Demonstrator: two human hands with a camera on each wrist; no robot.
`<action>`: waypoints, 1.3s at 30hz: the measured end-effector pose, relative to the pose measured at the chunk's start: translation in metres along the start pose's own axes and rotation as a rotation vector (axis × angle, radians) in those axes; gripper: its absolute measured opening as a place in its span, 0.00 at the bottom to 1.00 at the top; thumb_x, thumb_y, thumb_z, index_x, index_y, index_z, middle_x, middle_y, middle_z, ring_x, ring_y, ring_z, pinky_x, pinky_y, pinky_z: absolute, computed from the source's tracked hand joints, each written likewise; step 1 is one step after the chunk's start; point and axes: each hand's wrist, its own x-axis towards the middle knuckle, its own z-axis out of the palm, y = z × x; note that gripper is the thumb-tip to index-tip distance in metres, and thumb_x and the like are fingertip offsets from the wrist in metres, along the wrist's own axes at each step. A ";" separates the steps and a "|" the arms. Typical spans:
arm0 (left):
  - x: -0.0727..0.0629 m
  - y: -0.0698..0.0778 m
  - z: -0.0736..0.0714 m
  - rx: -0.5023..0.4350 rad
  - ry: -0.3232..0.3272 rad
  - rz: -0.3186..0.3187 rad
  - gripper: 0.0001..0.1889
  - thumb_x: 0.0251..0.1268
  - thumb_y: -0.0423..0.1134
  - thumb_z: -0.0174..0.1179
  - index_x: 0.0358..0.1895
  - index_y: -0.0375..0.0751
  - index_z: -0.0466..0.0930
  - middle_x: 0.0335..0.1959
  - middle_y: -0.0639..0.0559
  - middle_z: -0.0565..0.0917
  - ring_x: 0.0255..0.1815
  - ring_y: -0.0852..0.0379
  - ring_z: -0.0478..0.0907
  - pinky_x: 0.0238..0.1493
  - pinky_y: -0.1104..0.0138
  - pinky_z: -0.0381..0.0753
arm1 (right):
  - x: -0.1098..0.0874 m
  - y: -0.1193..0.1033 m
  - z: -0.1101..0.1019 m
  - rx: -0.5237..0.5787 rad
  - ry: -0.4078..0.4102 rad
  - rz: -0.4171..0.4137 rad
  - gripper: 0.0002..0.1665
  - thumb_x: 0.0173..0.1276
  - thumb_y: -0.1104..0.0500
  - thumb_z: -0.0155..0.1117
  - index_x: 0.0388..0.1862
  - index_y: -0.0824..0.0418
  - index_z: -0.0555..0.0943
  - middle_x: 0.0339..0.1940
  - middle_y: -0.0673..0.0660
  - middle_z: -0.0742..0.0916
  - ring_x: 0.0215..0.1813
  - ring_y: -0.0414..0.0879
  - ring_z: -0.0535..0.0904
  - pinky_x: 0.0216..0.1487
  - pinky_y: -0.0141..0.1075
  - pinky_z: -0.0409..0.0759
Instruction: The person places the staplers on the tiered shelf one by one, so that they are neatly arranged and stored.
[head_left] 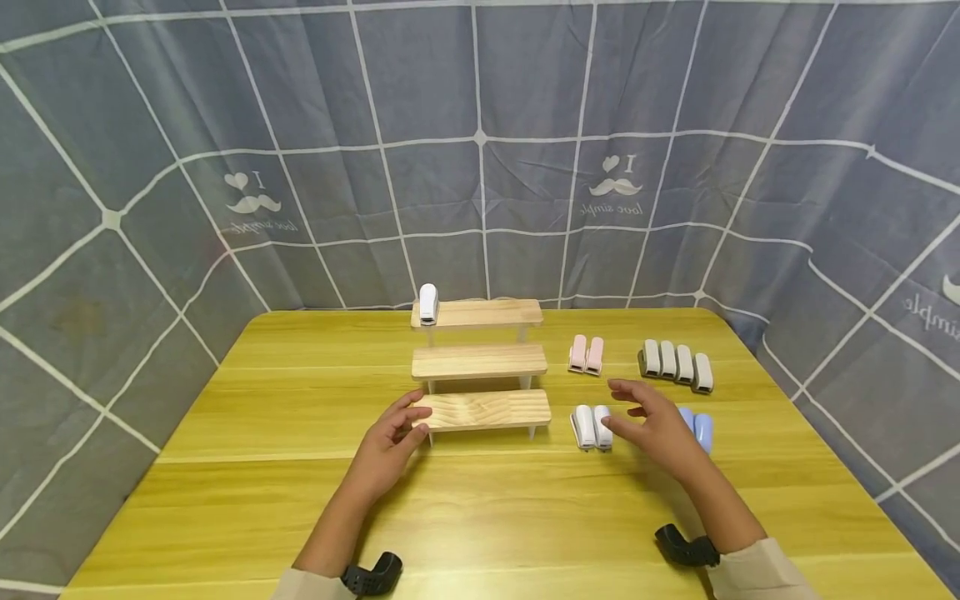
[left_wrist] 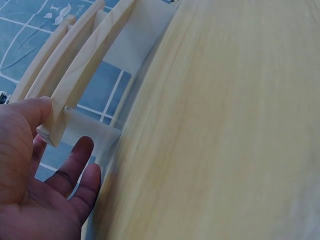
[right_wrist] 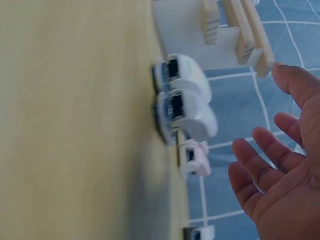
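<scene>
A three-step wooden display stand (head_left: pixel 480 362) is at the middle of the table. My left hand (head_left: pixel 389 442) pinches the left end of its lowest step, the thumb at the edge; in the left wrist view the other fingers (left_wrist: pixel 82 147) spread below. One white stapler (head_left: pixel 428 304) stands at the left end of the top step. My right hand (head_left: pixel 654 423) hovers beside a pair of white staplers (head_left: pixel 583 427) on the table, fingers relaxed and holding nothing. In the right wrist view those white staplers (right_wrist: pixel 187 100) lie apart from the palm.
Two pink staplers (head_left: pixel 577 353) sit right of the stand. Several grey-white staplers (head_left: pixel 667 360) form a row farther right. Blue staplers (head_left: pixel 703 432) lie partly hidden behind my right hand. A grey checked curtain (head_left: pixel 540 183) encloses the wooden table (head_left: pixel 285 400) at the back and sides.
</scene>
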 end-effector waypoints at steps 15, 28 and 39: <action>0.000 0.001 0.001 -0.008 0.002 0.010 0.14 0.74 0.38 0.58 0.58 0.40 0.81 0.74 0.53 0.65 0.68 0.49 0.69 0.57 0.60 0.74 | -0.009 0.023 0.010 0.023 -0.067 0.063 0.35 0.68 0.59 0.69 0.69 0.69 0.69 0.65 0.68 0.76 0.64 0.64 0.73 0.57 0.57 0.74; 0.000 -0.001 0.000 -0.014 0.003 0.010 0.14 0.74 0.38 0.59 0.58 0.40 0.81 0.74 0.53 0.66 0.67 0.48 0.70 0.55 0.64 0.74 | -0.010 0.030 0.018 -0.016 -0.114 0.030 0.38 0.66 0.59 0.71 0.70 0.70 0.67 0.61 0.67 0.79 0.61 0.62 0.76 0.56 0.55 0.75; 0.001 -0.002 0.001 -0.005 0.004 0.004 0.14 0.74 0.39 0.59 0.58 0.41 0.81 0.74 0.54 0.66 0.65 0.50 0.72 0.54 0.63 0.74 | -0.010 0.033 0.019 -0.034 -0.130 0.052 0.40 0.68 0.56 0.70 0.72 0.69 0.65 0.66 0.69 0.76 0.69 0.65 0.68 0.63 0.59 0.68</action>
